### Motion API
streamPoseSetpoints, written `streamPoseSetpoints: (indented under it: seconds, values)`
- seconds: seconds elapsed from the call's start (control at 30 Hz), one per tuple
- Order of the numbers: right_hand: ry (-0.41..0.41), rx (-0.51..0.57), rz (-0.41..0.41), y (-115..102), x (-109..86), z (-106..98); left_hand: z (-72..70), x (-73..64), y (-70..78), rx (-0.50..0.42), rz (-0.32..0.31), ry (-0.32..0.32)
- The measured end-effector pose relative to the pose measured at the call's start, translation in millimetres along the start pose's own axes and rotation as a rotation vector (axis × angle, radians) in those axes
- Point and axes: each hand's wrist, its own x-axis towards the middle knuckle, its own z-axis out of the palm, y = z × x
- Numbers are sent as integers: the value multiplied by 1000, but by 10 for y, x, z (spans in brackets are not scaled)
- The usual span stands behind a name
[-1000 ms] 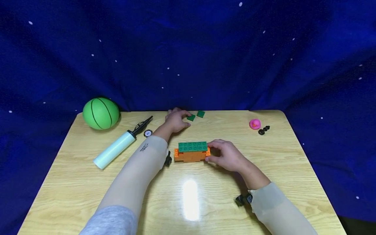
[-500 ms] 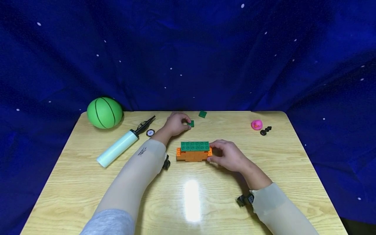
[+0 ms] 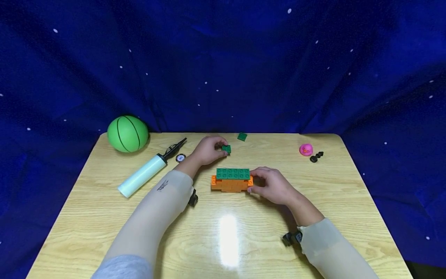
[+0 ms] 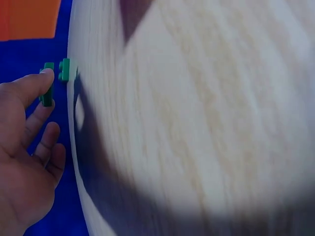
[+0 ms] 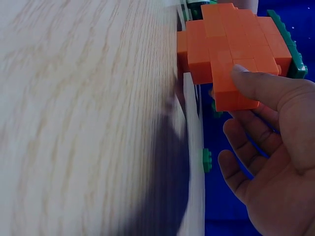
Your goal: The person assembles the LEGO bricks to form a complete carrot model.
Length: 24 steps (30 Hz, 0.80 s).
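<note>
My left hand [image 3: 207, 150] pinches a small green studded toy brick plate [image 3: 227, 149] between thumb and fingertips, above the table's far middle; the left wrist view shows this green plate [image 4: 47, 97] edge-on, the other fingers loosely curled. An orange block build [image 3: 231, 186] topped with a row of green studded plates [image 3: 232, 173] stands at the table's middle. At its right end, my right hand [image 3: 272, 186] holds it, the thumb [image 5: 256, 83] on one face and fingers behind. A second loose green plate [image 3: 242, 136] lies near the back edge.
On the left are a green ball [image 3: 127, 133], a pale blue hand pump [image 3: 143, 176] with a black nozzle, and a round chip [image 3: 180, 157]. A pink rubber duck [image 3: 306, 149] and small black pieces [image 3: 314, 159] lie at the right. A blue curtain [image 3: 223, 69] hangs behind the table.
My left hand has taken hold of one green plate and brought it nearer, off its place by the back edge. The right hand keeps its hold on the orange build.
</note>
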Motion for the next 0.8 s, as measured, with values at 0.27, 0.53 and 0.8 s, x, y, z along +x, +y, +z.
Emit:
streamPoseSetpoints:
  seconds: [0.27,0.53,0.8]
  values:
    - [11,-5,-20,30,4,3,-40,-106,70,-41,37,21]
    - [6,5,-26,24,19,-2,-98,-215,140,-40,72,31]
    - [6,21,-15,12,12,8,-170,-357,247,-53,130,48]
